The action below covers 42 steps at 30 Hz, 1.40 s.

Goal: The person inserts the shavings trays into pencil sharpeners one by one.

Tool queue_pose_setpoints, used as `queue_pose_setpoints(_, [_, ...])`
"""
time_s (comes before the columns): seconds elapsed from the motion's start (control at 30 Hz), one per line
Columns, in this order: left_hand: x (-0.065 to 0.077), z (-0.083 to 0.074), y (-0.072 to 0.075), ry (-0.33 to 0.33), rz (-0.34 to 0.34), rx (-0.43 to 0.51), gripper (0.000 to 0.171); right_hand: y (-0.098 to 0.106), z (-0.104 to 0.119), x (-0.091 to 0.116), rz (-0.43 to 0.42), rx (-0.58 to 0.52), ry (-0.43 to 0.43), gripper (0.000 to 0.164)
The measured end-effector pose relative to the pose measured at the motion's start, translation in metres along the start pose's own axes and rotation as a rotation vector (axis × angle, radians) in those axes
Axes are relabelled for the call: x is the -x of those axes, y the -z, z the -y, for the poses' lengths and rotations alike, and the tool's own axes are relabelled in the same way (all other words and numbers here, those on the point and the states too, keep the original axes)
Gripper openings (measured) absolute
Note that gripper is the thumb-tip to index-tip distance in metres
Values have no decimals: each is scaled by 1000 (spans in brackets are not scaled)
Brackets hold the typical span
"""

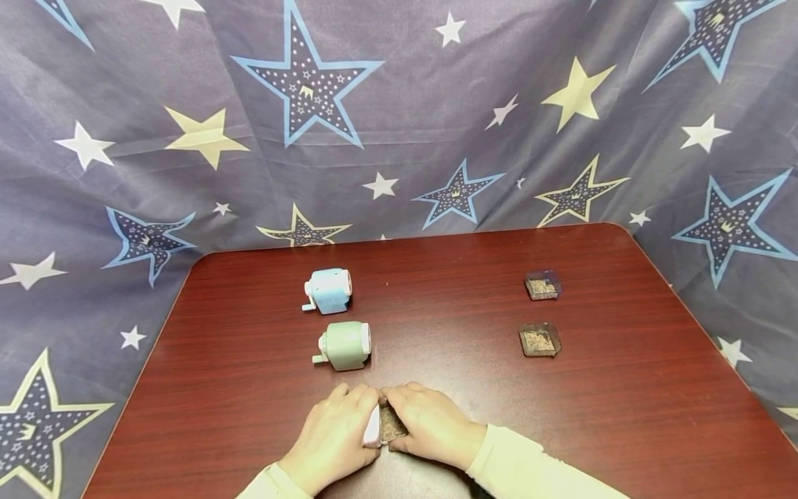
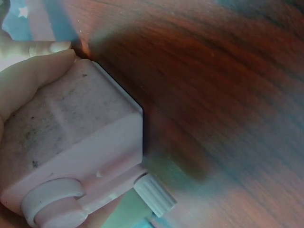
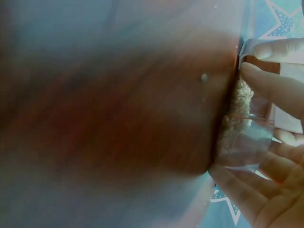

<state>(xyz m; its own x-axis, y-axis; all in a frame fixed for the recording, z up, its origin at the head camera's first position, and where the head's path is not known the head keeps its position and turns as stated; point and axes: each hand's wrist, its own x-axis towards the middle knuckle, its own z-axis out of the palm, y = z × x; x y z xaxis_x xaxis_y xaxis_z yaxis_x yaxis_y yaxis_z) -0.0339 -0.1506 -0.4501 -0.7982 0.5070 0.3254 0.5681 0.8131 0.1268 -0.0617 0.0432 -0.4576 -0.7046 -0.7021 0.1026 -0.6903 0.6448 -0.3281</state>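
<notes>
My left hand (image 1: 337,433) grips a pink hand-crank pencil sharpener (image 2: 80,123) near the front of the table. In the left wrist view its crank handle (image 2: 154,194) sticks out from one end, and dark smudges mark the body. My right hand (image 1: 433,426) pinches a clear shavings drawer (image 3: 244,142) between thumb and fingers. Pencil shavings show through the drawer's wall. Drawer and sharpener sit side by side between the hands; whether the drawer is partly inside the body, I cannot tell. Fingers cover much of both.
Beyond my left hand stand a green crank sharpener (image 1: 346,345) and, farther back, a blue one (image 1: 330,290). Toward the right are two drawers of shavings, a greyish one (image 1: 539,340) and a bluish one (image 1: 542,285). A star-patterned cloth (image 1: 399,125) hangs behind the reddish-brown table (image 1: 449,298).
</notes>
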Motion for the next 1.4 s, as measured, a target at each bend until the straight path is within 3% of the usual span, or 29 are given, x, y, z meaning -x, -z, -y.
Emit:
queue_pose_setpoints(0.6, [1,1,-1,2,-9,-5,61,-1,5,-3,-7,-12,-2,63])
queue_pose_setpoints(1.07, [1,0,2,25,43,43,61,4,-9,11,25,-172,-76,80])
queue_pose_setpoints(1.4, [-1,-1,4,38,52,49,61,8,-20,18,12,-222,-89,68])
